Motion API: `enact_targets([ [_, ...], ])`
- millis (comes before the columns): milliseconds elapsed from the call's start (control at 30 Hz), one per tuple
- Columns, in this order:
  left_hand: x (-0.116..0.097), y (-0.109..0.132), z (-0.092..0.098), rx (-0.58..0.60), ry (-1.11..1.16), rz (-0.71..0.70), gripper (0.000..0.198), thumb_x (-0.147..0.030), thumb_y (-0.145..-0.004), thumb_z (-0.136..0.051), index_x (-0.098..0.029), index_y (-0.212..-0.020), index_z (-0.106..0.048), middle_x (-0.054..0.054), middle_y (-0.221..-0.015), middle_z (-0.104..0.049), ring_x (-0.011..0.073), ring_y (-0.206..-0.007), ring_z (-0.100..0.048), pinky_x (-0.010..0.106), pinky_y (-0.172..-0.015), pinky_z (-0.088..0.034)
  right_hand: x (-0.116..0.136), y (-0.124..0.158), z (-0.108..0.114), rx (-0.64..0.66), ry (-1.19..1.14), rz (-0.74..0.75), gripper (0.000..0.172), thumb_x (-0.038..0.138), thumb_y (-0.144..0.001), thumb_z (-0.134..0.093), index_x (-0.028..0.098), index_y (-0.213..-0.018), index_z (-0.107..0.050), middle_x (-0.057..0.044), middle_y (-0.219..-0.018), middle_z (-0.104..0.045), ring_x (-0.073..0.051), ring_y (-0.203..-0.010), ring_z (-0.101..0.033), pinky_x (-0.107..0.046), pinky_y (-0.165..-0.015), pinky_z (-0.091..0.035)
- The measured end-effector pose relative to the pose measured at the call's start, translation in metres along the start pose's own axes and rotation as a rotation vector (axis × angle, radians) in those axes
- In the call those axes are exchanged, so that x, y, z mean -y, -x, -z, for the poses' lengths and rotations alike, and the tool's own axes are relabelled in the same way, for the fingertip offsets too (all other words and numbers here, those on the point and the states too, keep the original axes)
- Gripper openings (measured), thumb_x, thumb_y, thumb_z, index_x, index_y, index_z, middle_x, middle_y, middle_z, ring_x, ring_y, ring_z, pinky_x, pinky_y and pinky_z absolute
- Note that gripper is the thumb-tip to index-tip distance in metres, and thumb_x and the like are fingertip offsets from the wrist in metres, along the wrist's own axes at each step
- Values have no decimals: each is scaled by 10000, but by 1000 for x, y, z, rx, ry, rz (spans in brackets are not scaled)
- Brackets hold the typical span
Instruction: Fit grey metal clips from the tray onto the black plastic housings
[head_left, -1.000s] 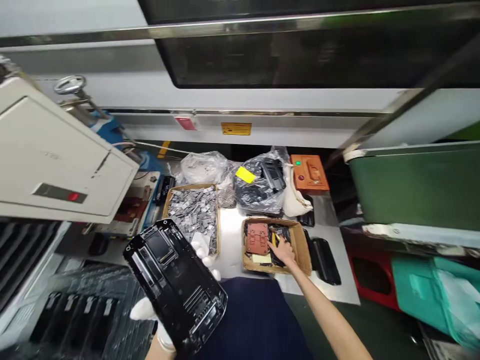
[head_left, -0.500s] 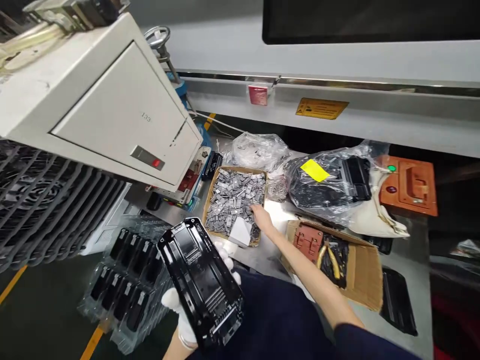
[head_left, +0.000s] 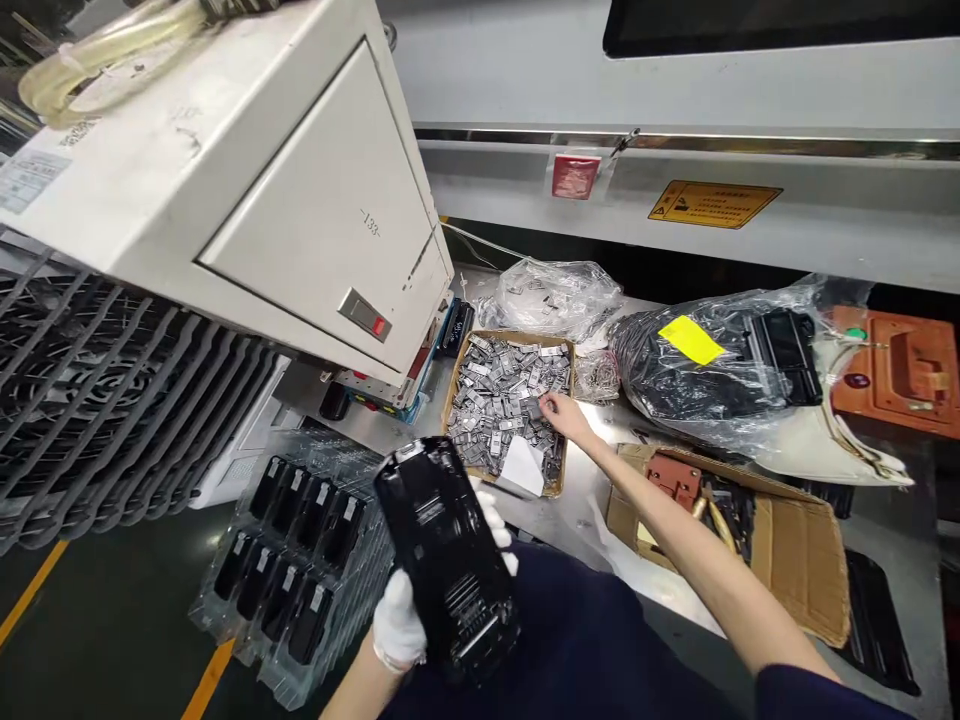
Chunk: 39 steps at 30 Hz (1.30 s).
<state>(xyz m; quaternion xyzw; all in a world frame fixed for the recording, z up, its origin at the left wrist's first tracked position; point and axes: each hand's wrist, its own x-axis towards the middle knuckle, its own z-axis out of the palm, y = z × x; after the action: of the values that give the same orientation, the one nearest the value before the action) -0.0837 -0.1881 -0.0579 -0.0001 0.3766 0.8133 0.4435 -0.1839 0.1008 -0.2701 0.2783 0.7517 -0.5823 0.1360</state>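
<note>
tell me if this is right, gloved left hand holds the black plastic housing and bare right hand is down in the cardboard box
The right hand's place is wrong. In the head view, the bare right hand is at the shallow tray of small metal parts, not in the cardboard box. The gloved left hand does hold the black plastic housing.

Cardboard tray (head_left: pixel 517 338) holds metal clips (head_left: pixel 499 395); plastic bag (head_left: pixel 551 298) lies behind it, carton (head_left: pixel 795 560) right, blister pack (head_left: pixel 292 570) front-left.
</note>
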Motion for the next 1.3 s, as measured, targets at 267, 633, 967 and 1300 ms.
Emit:
enact_targets([
  [267, -48, -58, -60, 7, -1289, -94, 1037, -283, -587, -997, -193, -1507, -526, 150, -1442, -610, 402, -1390, -546, 573, -1232, -412, -18, 150, 33, -95, -611, -68, 412, 557, -963, -781, 154, -1036, -734, -99, -1009, -760, -233, -941, -752, -416, -939, -644],
  [633, -13, -109, -121, 460, -1858, -364, 428, -164, -818, -718, -166, -1229, -600, 89, -1123, -668, 279, -1015, -649, 444, -920, -550, 37, 356, 163, -523, -76, 670, 220, 510, -1034, -737, 298, -1062, -789, 23, -972, -803, -116, -861, -782, -68, -834, -567],
  [967, 29, -128, -169, 667, -2103, -350, 265, -252, -902, -704, -169, -1130, -597, 88, -1049, -658, 291, -935, -635, 461, -877, -549, 3, 371, 186, -595, 602, 926, 189, 242, -1165, -497, 116, -1172, -638, -47, -1049, -766, -156, -964, -743, -255, -997, -542],
  [1300, 49, -142, -178, 718, -2384, -362, 429, -95, -786, -639, -53, -1211, -604, 206, -1151, -674, 382, -1040, -650, 546, -984, -551, 19, 345, 148, -701, 651, 949, 156, 133, -1123, -531, 67, -1135, -671, -75, -1017, -749, -197, -886, -673, -367, -845, -465],
])
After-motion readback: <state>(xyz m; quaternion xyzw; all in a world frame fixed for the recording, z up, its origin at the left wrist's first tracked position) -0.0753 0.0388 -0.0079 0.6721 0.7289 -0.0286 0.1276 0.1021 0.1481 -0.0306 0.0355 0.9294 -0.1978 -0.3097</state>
